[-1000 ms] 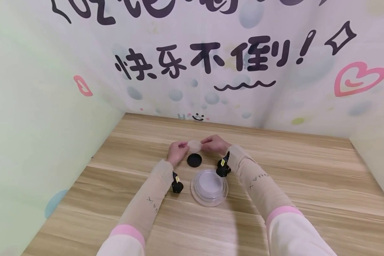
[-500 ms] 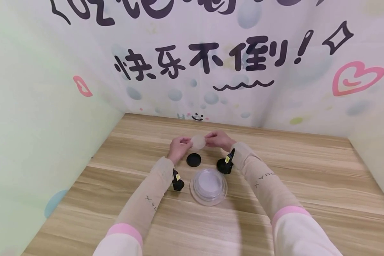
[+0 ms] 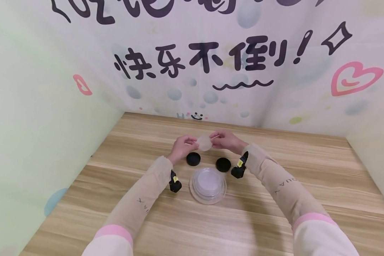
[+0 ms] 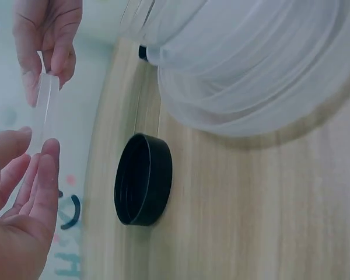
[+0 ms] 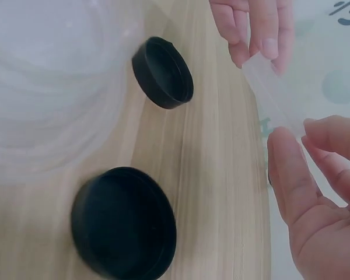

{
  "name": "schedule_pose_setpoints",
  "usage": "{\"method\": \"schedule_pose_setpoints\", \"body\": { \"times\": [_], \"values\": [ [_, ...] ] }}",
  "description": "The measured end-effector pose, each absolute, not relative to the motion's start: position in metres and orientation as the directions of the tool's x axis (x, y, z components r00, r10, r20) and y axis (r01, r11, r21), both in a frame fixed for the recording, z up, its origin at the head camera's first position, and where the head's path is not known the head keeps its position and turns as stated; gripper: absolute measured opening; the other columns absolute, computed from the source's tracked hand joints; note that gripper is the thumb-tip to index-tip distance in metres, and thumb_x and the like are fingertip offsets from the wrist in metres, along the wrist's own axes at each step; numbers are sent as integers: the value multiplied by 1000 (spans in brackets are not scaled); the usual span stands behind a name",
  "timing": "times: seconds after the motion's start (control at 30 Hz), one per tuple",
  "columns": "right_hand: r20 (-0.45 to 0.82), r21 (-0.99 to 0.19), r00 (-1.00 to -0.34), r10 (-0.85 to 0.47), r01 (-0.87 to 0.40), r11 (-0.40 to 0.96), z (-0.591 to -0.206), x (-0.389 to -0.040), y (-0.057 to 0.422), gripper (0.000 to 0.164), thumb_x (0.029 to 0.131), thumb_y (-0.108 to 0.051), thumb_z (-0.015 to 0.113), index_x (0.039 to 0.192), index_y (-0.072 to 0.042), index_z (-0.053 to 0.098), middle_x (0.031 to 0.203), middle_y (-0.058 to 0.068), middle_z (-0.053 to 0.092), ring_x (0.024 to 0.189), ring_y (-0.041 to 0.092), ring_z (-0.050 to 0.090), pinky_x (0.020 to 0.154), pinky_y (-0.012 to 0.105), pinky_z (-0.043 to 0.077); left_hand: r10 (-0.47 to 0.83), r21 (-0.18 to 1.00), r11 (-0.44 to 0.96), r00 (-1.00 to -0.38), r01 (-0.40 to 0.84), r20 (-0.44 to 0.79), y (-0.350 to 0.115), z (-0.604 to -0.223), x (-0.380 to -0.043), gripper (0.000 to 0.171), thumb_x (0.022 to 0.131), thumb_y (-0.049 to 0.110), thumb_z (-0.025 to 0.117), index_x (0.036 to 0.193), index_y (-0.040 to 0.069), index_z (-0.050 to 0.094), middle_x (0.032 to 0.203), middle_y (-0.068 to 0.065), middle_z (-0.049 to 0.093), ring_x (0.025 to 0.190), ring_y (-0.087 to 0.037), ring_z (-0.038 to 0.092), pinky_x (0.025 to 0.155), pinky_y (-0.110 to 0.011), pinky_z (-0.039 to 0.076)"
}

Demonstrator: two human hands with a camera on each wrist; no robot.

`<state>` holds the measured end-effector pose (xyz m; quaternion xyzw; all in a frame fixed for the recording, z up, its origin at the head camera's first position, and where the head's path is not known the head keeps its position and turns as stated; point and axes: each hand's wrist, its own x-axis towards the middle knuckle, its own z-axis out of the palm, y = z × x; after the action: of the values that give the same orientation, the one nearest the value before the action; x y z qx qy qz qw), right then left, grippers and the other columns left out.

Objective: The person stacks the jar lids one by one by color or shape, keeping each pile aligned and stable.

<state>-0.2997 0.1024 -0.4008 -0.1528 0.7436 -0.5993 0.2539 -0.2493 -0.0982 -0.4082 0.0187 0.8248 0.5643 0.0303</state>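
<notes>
My left hand (image 3: pixel 183 147) and right hand (image 3: pixel 228 141) hold a small translucent white disc (image 3: pixel 204 143) between them, raised over the far part of the table. In the left wrist view the disc (image 4: pixel 46 105) appears edge-on as a fairly thick piece, pinched between thumb and fingers at each end. The right wrist view also shows both hands at the disc (image 5: pixel 272 93). Just nearer than the hands lie two round black caps, one on the left (image 3: pixel 193 159) and one on the right (image 3: pixel 223 164), hollow side up.
Clear round plastic containers (image 3: pixel 208 185), apparently stacked, stand on the wood-grain table (image 3: pixel 140 167) nearer to me than the caps. A printed cloth (image 3: pixel 179 96) hangs behind the table, with pale walls (image 3: pixel 35 106) at the sides. Each sleeve carries a black wrist camera (image 3: pixel 175 182).
Both hands have lifted the disc and shifted it to the right, tilting it up. The right wrist has moved right, so the right-hand black cap now shows fully.
</notes>
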Motion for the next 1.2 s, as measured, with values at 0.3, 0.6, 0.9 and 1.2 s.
{"method": "schedule_pose_setpoints", "body": {
  "times": [0.3, 0.6, 0.9, 1.2],
  "values": [
    [-235, -955, -840, -490, 105, 277, -391, -271, 112, 28, 88, 0, 50, 113, 10, 47, 111, 22, 50, 90, 20, 55, 89, 43, 41, 173, 922, 386, -983, 18, -54, -91, -401, -235, 29, 75, 7, 67, 102, 0, 60, 91, -12, 62, 85, -20, 58, 68, -25, 50],
    [-244, -949, -847, -472, 109, 295, -388, -250, 117, 24, 87, 1, 51, 109, 12, 48, 98, 16, 53, 86, 18, 56, 83, 36, 47, 287, 945, 326, -955, 30, -69, -88, -392, -222, 29, 77, 1, 64, 105, -5, 57, 91, -17, 61, 77, -24, 62, 68, -30, 52],
    [-204, -964, -848, -490, 86, 253, -395, -232, 121, 25, 86, -1, 54, 106, 13, 48, 93, 15, 54, 83, 17, 57, 77, 32, 49, 353, 948, 318, -931, 27, -92, -91, -398, -218, 25, 80, 1, 61, 104, -5, 59, 81, -11, 61, 70, -23, 61, 66, -34, 52],
    [-190, -959, -864, -467, 61, 277, -396, -217, 117, 24, 84, 0, 55, 104, 12, 50, 90, 14, 56, 79, 16, 57, 77, 34, 50, 424, 950, 305, -903, 73, -66, -96, -392, -207, 24, 82, -1, 59, 105, -7, 58, 84, -15, 60, 80, -40, 58, 71, -43, 50]
  ]
}}
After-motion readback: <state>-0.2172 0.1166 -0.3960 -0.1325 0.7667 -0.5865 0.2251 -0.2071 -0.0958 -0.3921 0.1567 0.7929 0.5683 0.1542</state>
